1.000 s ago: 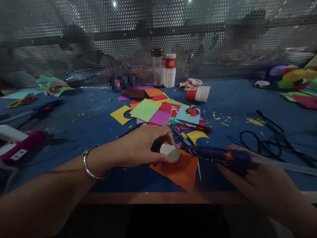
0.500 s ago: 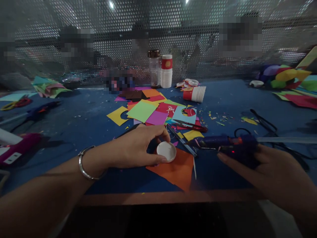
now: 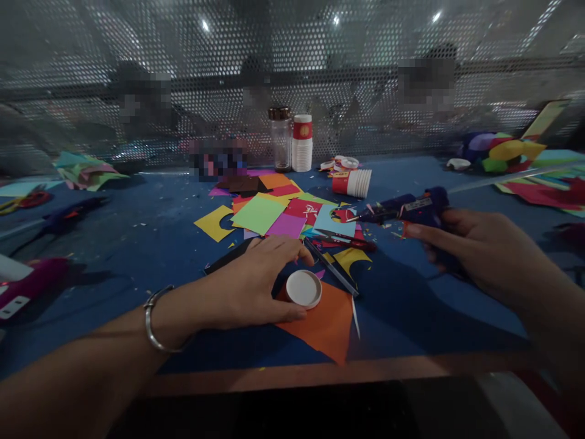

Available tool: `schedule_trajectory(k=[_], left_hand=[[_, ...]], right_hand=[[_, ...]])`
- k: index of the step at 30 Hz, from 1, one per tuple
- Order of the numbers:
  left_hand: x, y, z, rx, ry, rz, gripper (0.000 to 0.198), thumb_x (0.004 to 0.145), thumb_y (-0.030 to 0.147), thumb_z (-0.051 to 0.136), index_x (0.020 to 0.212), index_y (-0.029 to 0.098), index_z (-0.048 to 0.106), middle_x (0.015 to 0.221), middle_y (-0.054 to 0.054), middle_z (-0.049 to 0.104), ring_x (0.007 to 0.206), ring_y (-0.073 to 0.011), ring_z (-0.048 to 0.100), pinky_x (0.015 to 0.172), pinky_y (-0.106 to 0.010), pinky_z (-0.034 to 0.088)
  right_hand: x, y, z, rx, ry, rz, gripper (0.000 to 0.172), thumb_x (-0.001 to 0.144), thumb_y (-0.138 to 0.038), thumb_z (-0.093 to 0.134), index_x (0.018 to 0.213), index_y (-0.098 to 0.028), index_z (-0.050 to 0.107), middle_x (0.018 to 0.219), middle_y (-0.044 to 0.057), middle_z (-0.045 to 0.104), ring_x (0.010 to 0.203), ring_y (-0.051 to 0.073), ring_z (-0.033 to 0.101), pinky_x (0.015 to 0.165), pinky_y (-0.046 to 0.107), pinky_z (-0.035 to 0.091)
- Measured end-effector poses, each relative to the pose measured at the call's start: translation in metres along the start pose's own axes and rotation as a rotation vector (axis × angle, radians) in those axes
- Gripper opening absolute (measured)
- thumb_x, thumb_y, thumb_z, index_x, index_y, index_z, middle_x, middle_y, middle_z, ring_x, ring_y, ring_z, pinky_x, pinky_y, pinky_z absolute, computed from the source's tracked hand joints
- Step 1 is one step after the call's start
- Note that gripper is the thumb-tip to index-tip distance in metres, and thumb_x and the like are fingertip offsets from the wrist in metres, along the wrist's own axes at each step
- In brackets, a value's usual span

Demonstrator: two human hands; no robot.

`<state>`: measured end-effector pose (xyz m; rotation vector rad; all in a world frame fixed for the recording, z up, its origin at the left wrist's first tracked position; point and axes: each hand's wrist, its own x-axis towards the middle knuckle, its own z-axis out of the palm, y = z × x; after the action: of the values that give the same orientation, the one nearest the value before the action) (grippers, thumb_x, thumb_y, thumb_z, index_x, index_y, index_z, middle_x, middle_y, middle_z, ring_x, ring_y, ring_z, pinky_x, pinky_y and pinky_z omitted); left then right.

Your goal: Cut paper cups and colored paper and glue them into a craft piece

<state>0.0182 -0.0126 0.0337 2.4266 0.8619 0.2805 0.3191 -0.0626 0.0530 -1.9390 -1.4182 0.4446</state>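
Observation:
A small round white piece with a raised rim, like a paper cup's bottom (image 3: 304, 289), lies on a sheet of orange paper (image 3: 326, 326) near the table's front edge. My left hand (image 3: 262, 280) curves around its left side, thumb and fingers apart, with a narrow gap to the rim. At the right, my right hand (image 3: 475, 244) grips a dark blue hot glue gun (image 3: 411, 207) above the table. The gun's nozzle points left, and a clear glue stick (image 3: 512, 177) sticks out of its back.
Coloured paper sheets (image 3: 258, 213) lie beyond my hands, with red-handled scissors (image 3: 361, 244) and a craft knife (image 3: 333, 268). Farther back stand a glass bottle (image 3: 280, 143) and stacked paper cups (image 3: 302, 152); another cup stack (image 3: 351, 183) lies sideways. A second glue gun (image 3: 70, 213) rests left.
My right hand has raised the glue gun up and slightly left, away from the white piece. My left fingers have loosened from the white piece, which lies flat on the orange paper.

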Motion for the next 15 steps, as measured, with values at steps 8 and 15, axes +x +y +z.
schedule_trajectory(k=[8, 15], left_hand=[[-0.002, 0.0, 0.0, 0.036, 0.054, -0.036, 0.049, 0.073, 0.041, 0.077, 0.116, 0.027, 0.058, 0.122, -0.004, 0.062, 0.113, -0.0281, 0.056, 0.096, -0.043, 0.045], [-0.003, 0.004, 0.002, 0.04, 0.067, -0.048, 0.044, 0.071, 0.038, 0.078, 0.109, 0.025, 0.061, 0.118, -0.005, 0.063, 0.11, -0.0281, 0.056, 0.092, -0.043, 0.047]], right_hand=[[0.027, -0.012, 0.014, 0.417, -0.046, 0.209, 0.01, 0.079, -0.018, 0.071, 0.072, -0.013, 0.068, 0.051, -0.004, 0.054, 0.042, 0.006, 0.046, 0.036, 0.016, 0.036], [0.045, -0.011, 0.025, 0.387, -0.108, 0.204, 0.019, 0.087, -0.011, 0.065, 0.068, -0.012, 0.065, 0.057, 0.001, 0.058, 0.044, 0.007, 0.049, 0.04, 0.018, 0.042]])
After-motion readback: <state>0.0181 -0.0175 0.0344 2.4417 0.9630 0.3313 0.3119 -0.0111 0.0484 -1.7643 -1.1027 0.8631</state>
